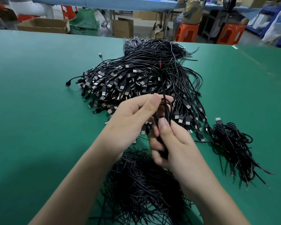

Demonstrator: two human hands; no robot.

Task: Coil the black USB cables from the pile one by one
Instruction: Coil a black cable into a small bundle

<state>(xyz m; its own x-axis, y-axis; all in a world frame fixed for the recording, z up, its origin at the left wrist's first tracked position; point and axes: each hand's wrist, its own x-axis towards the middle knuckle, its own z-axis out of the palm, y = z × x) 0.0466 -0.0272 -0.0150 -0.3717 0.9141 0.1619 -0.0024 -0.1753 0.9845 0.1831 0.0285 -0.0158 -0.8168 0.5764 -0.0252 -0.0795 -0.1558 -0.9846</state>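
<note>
Tangled black wire tails point(141, 184) lie at near edge of green tabletop point(39, 95); above them, left hand point(133, 117) pinches & right hand point(167, 143) grips one thin USB cable point(166, 109) mid-coil, w/ big pile point(136, 78) behind: probably light, limp, springy, best held where loops cross.

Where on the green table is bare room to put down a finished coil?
Bare: the stretch of green table left of the big pile and the left hand; also the far right, beyond the small bundle. Crowded: the middle, from the big pile past the right hand to the near heap.
</note>
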